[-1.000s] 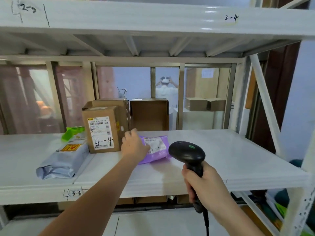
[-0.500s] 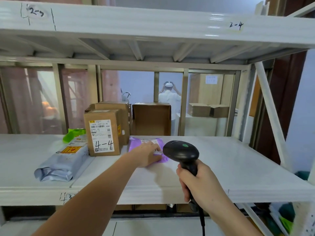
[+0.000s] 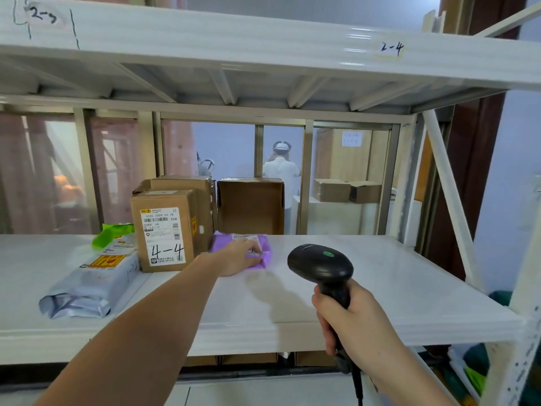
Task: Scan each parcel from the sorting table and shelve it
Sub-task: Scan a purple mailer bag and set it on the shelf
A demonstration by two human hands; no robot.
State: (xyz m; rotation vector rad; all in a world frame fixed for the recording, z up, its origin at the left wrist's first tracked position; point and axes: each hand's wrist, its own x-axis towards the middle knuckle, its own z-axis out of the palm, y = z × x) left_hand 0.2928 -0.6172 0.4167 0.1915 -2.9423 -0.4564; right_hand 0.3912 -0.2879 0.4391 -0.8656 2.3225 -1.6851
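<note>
— White metal shelf [image 3: 380, 288] fills the head view, with a window behind it and a second board close overhead marked "2-4". What sits on it?

— Toward the left edge lies a grey mailer bag [image 3: 90, 285], with a green packet [image 3: 112, 234] behind it. Next comes a cardboard box [image 3: 164, 234] marked "4-4", upright, with another box [image 3: 187, 186] touching its back and an open carton [image 3: 250, 205] at the rear edge.

— And the parcel?

— A purple parcel [image 3: 263, 250] lies flat just right of the marked box, in front of the open carton, about midway along the shelf and toward the back.

— The hands?

— The left hand [image 3: 237, 257] reaches in and rests on the parcel, fingers laid over its top; whether they curl round it I cannot tell. The right hand [image 3: 354, 320] is clenched round the handle of a black scanner [image 3: 320, 265], held above the front edge, its cable hanging down.

— Free room?

— The right half of the shelf is bare white board out to the slanted brace [image 3: 448, 194] and the corner post.
</note>
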